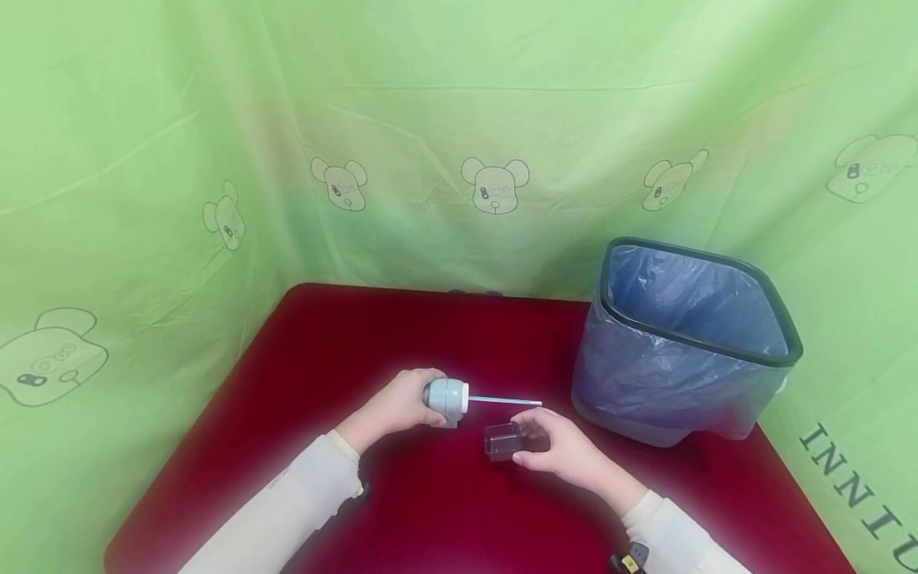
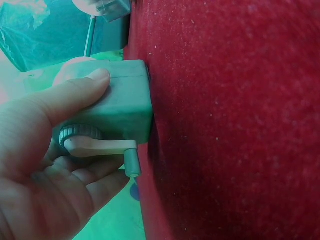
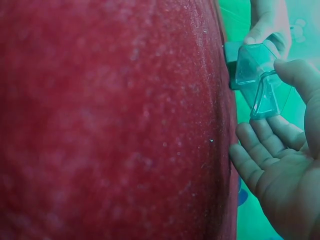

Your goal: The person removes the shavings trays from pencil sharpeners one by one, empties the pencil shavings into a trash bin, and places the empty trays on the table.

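A pale blue-green crank pencil sharpener (image 1: 448, 396) is gripped on its side by my left hand (image 1: 407, 402), just above the red table. In the left wrist view the thumb presses the sharpener body (image 2: 125, 95), and the crank handle (image 2: 102, 146) hangs by the palm. A light blue pencil (image 1: 505, 400) sticks out of the sharpener's front toward the right. My right hand (image 1: 555, 445) pinches a see-through dark shavings drawer (image 1: 502, 442), apart from the sharpener. In the right wrist view, the thumb lies on one side of the drawer (image 3: 257, 70) and fingertips on the other.
To the right stands a trash bin (image 1: 653, 391) lined with a bluish plastic bag, its black rim (image 1: 703, 344) facing up. The red-covered table (image 1: 402, 335) lies beneath both hands. Green curtains (image 1: 430, 119) printed with bear heads surround the table.
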Tool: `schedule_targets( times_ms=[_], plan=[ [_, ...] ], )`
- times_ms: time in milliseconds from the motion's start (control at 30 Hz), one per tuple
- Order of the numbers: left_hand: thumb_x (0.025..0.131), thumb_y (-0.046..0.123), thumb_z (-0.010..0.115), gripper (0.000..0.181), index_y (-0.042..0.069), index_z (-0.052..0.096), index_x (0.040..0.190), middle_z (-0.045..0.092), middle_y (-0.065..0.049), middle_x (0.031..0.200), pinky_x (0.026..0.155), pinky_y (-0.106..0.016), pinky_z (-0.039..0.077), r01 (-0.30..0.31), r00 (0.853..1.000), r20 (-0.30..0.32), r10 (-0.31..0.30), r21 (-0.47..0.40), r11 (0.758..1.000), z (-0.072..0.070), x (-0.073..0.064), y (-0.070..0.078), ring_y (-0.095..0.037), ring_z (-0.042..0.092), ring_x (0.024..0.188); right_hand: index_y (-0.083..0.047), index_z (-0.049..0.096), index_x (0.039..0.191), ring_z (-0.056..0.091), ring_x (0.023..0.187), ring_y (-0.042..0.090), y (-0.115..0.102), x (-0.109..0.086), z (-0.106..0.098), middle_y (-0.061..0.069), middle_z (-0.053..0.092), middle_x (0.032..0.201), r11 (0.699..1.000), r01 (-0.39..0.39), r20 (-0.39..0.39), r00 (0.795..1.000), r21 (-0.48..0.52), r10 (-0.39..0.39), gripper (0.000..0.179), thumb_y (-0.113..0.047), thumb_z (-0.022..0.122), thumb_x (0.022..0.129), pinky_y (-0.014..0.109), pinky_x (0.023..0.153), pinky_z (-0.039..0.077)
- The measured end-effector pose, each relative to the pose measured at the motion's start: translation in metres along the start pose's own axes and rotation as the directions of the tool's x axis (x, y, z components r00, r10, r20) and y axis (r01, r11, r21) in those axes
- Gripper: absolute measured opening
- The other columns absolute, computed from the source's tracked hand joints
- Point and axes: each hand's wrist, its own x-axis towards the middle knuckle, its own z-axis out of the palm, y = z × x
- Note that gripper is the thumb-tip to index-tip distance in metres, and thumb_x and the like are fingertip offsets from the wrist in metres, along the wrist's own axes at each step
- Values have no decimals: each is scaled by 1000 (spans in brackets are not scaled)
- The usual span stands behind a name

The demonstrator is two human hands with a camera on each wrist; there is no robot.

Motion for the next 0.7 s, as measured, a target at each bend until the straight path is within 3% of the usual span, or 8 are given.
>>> schedule_targets(
  times_ms=[267, 700],
  plan=[
    [73, 25, 94, 66, 14, 64, 130, 69, 1, 112, 91, -42, 56, -4, 1000, 0, 4, 4, 1000, 0, 1, 0, -17, 63, 96, -12, 66, 123, 69, 104, 15, 0, 1, 0, -3, 69, 113, 1000, -7, 3, 1000, -12, 7, 50, -26, 88, 80, 30, 90, 57],
    [72, 25, 94, 66, 14, 64, 130, 70, 2, 111, 90, -42, 56, -12, 1000, -2, 12, -1, 1000, 2, 1, -4, -16, 63, 94, -17, 66, 121, 67, 101, 11, -4, 1, 3, -8, 66, 110, 989, 23, 11, 1000, -146, -21, 50, -32, 89, 79, 31, 89, 57]
  ],
)
